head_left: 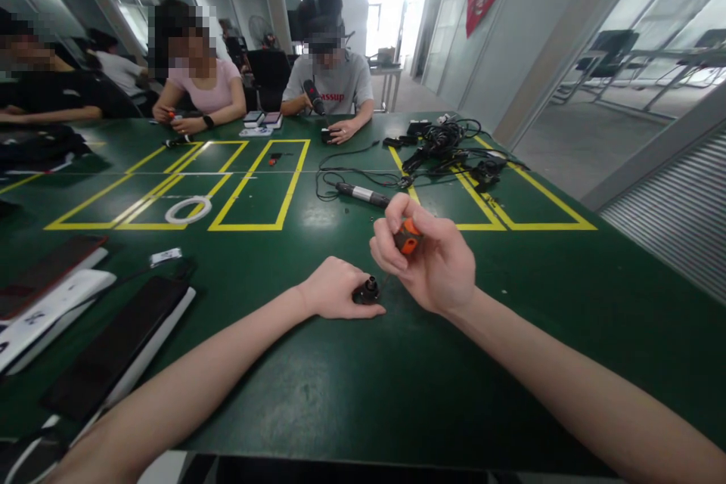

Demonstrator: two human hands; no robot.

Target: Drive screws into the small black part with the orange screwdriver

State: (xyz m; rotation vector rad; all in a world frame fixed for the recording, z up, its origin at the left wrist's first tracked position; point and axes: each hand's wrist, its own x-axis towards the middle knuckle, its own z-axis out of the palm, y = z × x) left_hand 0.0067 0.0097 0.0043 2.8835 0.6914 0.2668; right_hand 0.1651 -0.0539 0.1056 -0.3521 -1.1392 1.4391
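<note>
My left hand (339, 289) rests on the green table (272, 386), its fingers closed round a small black part (366, 291) with a short metal tip pointing up. Raised just to the right of it, my right hand (431, 257) grips an orange and black object (407, 237), which looks like a screwdriver handle; the fingers hide part of it. The two held things are apart. Behind my right hand lies a silver and black corded tool (363, 194), its cable trailing back across the table.
Tangled black cables (442, 147) lie at the back right. A white ring (188, 210) sits among yellow tape outlines. Phones and a black power bank (116, 340) occupy the left. Several people sit across the table; one holds a power tool (313, 97).
</note>
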